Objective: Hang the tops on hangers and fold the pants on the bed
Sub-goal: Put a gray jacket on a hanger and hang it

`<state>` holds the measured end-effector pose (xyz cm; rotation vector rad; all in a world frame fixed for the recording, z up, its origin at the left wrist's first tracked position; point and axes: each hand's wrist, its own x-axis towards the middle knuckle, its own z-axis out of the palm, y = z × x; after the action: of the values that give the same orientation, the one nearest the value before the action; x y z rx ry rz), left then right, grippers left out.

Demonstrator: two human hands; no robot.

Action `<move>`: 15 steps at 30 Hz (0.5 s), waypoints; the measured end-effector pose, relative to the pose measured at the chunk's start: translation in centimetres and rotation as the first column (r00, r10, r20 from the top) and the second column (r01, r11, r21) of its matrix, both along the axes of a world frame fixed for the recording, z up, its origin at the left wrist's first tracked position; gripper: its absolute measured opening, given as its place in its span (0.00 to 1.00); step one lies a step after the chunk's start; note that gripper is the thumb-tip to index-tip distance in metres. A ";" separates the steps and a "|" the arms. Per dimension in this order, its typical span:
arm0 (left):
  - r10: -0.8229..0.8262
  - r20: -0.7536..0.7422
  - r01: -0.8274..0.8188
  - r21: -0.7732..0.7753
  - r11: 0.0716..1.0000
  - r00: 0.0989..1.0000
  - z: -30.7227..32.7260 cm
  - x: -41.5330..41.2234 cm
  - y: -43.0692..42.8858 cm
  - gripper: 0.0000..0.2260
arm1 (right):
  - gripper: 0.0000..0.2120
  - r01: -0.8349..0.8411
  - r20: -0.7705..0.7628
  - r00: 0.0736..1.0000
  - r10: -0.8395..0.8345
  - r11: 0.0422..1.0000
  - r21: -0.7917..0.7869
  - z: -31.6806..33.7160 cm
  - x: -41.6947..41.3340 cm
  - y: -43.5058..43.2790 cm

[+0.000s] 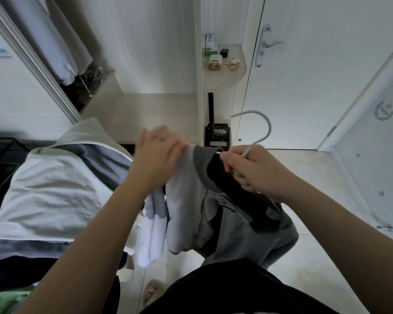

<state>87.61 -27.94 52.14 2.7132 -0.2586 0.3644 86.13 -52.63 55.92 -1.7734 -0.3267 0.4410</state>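
Note:
A grey top (227, 225) with a pale lining and a black collar band hangs in front of me on a white hanger (262, 128), whose hook rises above my fists. My right hand (250, 171) grips the hanger neck together with the black collar. My left hand (159, 152), blurred, lies with straight fingers against the pale side of the top near its shoulder. A white garment (151, 236) dangles under my left wrist. The bed (48, 191) with pale bedding lies to the left.
An open wardrobe (143, 64) stands ahead, with pale clothes (61, 48) hanging at its left. A corner shelf (225, 66) holds small items. A closed white door (304, 64) is at the right. A black stand (217, 130) sits on the floor.

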 end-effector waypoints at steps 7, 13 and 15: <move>-0.146 0.106 0.167 -0.238 0.957 0.984 0.3 -1.4 -0.6 0.11 | 0.03 0.002 0.228 0.974 0.011 0.998 -0.056 -1.1 2.0 -2.8; 0.015 0.107 0.027 -0.383 0.924 0.994 0.4 -1.3 2.6 0.11 | 0.04 -0.112 -0.012 0.993 0.117 0.914 -0.389 -6.4 2.7 -10.1; 0.046 0.104 -0.005 -0.363 0.932 0.994 0.2 -1.2 2.7 0.11 | 0.10 -0.063 0.060 0.993 0.101 0.893 -0.446 -7.8 2.7 -10.8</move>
<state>86.42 -25.26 52.38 2.3378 -0.1672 0.5169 88.83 -63.39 48.14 -2.2362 -0.3812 0.5351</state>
